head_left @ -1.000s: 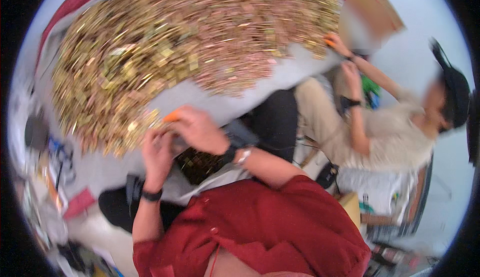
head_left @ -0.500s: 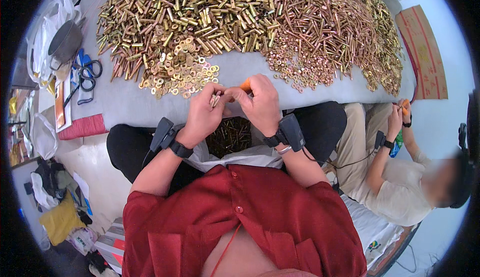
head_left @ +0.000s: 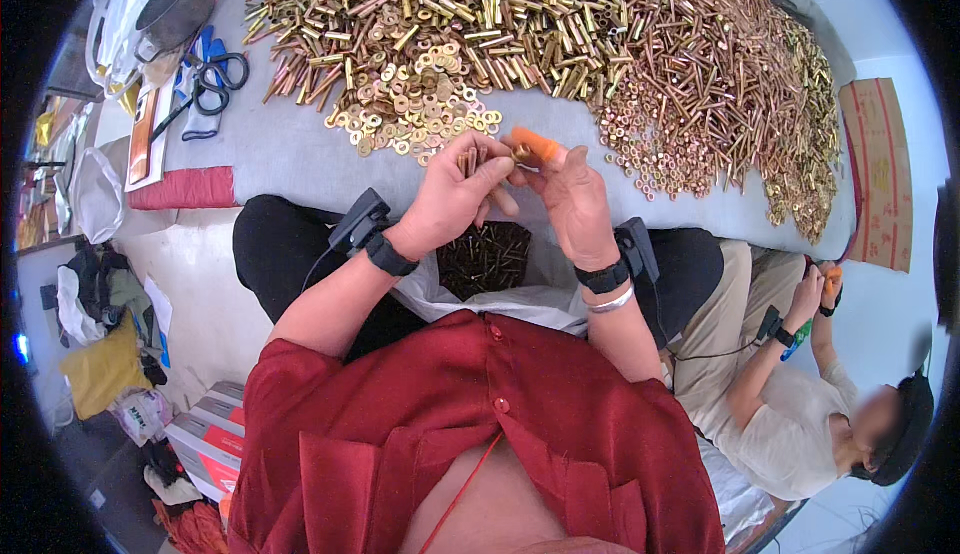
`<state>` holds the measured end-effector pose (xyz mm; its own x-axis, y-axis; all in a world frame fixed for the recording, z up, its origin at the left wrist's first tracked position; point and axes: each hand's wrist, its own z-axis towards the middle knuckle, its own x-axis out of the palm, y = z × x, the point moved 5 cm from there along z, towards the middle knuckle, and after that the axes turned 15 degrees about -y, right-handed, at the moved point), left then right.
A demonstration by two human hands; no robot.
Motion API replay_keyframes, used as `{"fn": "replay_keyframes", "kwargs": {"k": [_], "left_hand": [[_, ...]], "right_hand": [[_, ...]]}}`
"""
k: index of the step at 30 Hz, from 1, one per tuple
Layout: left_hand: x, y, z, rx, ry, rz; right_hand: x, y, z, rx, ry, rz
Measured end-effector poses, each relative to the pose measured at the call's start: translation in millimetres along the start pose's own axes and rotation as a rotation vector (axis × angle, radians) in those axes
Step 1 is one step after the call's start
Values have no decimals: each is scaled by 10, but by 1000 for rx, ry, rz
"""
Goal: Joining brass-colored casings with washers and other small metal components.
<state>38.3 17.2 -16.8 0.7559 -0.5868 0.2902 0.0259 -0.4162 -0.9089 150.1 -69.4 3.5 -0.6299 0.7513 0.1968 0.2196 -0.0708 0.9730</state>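
My left hand [head_left: 458,194] is closed on several slim copper-coloured metal rods [head_left: 472,161] that poke up between thumb and fingers. My right hand [head_left: 572,204], with an orange cover [head_left: 536,143] on one finger, pinches a small brass-coloured metal piece [head_left: 521,154] against the left fingertips. Whether that piece is a washer or a sleeve end, I cannot tell. Just beyond my hands lies a heap of flat brass-coloured washers [head_left: 408,104]. Below them, a white sack [head_left: 455,301] between my legs holds dark metal pieces [head_left: 484,262].
Metal sleeves [head_left: 500,24], thin copper-coloured rods [head_left: 720,64], small nuts [head_left: 645,154] and more small rings [head_left: 805,199] cover the grey padded surface [head_left: 290,159]. Scissors [head_left: 212,84] and a dark pot [head_left: 176,6] are at left. A co-worker [head_left: 790,424] sits at right, near a cardboard sheet [head_left: 878,174].
The whole view has shifted, with the heaps now further right and up. My right hand has turned so its fingers spread more, and the brass-coloured piece shows at the fingertips.
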Motion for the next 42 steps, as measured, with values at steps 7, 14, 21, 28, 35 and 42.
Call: {"fn": "replay_keyframes", "kwargs": {"k": [7,14,21,28,35,42], "left_hand": [[-14,-33,23,-26,27,-65],[-25,-33,45,-48,23,-107],[141,83,-71,-129,177,131],[175,-75,-172,8,249,322],[10,-33,-53,-52,-6,349],[-6,-13,-31,-191,18,185]], "right_hand": [[111,-10,-27,114,-136,220],[-9,-93,34,8,9,78],[-255,0,107,33,-167,-336],[-459,273,719,-742,-480,-1038],[-298,253,776,-911,-409,-1234],[-85,167,140,-142,-145,-106]]}}
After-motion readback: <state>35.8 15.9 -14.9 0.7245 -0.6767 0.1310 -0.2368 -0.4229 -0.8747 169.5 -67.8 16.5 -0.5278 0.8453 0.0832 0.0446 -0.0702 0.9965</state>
